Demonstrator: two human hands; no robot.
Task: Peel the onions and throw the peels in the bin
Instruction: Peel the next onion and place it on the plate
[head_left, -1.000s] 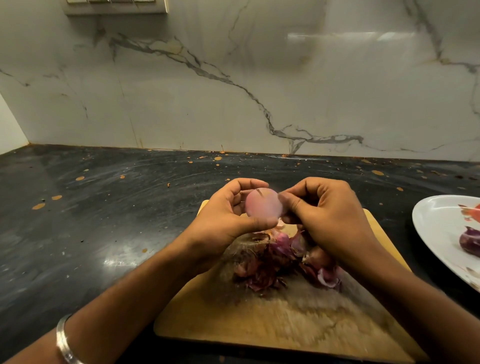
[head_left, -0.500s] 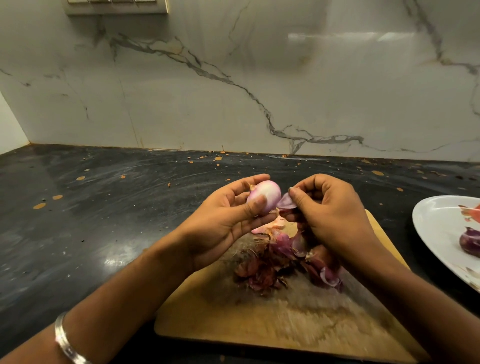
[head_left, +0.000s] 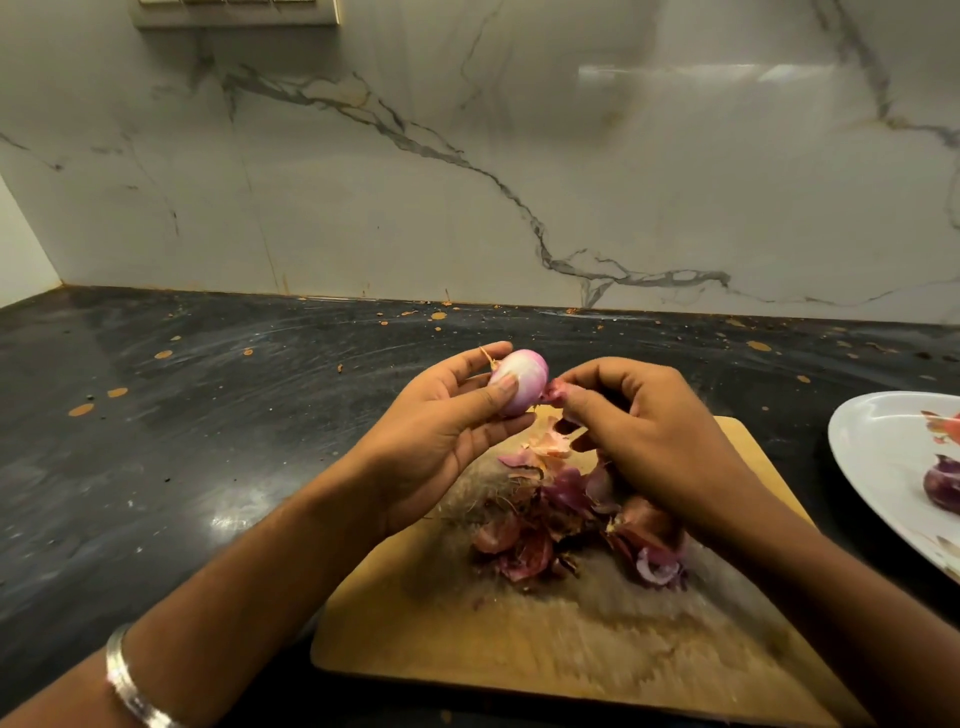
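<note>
A small pale pink onion (head_left: 522, 379), mostly bare of skin, sits between the thumb and fingers of my left hand (head_left: 447, 431) above the far end of a wooden cutting board (head_left: 467, 639). My right hand (head_left: 644, 431) is just to its right and pinches a small reddish piece of peel (head_left: 553, 391) at the onion's side. A heap of purple and brown peels (head_left: 576, 514) lies on the board under both hands. No bin is in view.
A white plate (head_left: 872, 467) at the right edge holds a dark purple onion (head_left: 943, 486) and a reddish scrap. The black counter (head_left: 208, 441) is speckled with orange spots and ends at a marble wall.
The two hands have drawn slightly apart. My left hand has turned the onion so more of its pale surface shows, and my right hand has pulled a strip of peel off to the right.
</note>
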